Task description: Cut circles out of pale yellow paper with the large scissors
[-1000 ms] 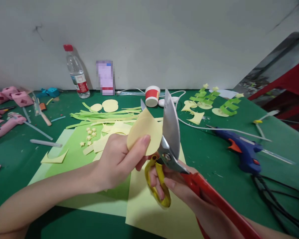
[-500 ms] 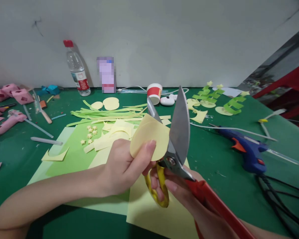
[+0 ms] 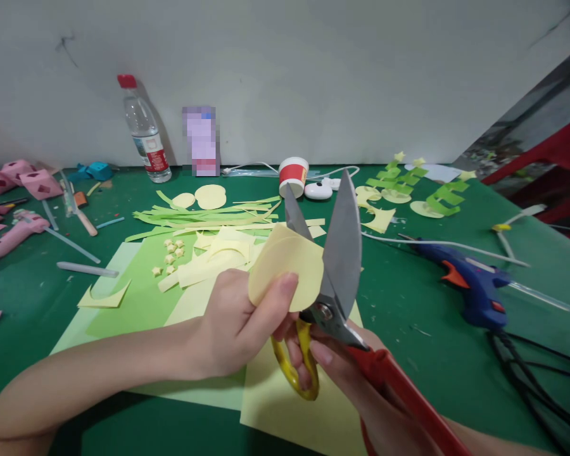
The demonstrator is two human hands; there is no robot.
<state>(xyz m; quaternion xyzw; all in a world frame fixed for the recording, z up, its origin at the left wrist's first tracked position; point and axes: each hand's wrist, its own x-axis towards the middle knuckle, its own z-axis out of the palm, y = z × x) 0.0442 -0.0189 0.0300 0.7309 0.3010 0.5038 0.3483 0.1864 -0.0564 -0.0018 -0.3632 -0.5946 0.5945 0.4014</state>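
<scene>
Between the thumb and fingers of my left hand (image 3: 247, 316) is a piece of pale yellow paper (image 3: 289, 263), its edge partly cut round. My right hand (image 3: 356, 373) grips large scissors (image 3: 344, 253) with broad metal blades and red and yellow handles; some fingers pass through the yellow loop. The blades stand apart, pointing up and away, with the paper's right edge against them near the pivot. Part of the left blade is hidden behind the paper. Beneath my hands lie yellow and green paper sheets (image 3: 308, 411).
Green paper strips (image 3: 209, 218), tiny paper stars (image 3: 173, 250) and yellow paper discs (image 3: 210, 197) lie beyond my hands. A blue glue gun (image 3: 475, 285) with its cable rests at right. A water bottle (image 3: 147, 142) and a paper cup (image 3: 293, 177) stand near the wall.
The scissor blades have closed slightly, the left blade moving toward the right one. The handles have shifted a little. My left hand keeps its hold on the paper.
</scene>
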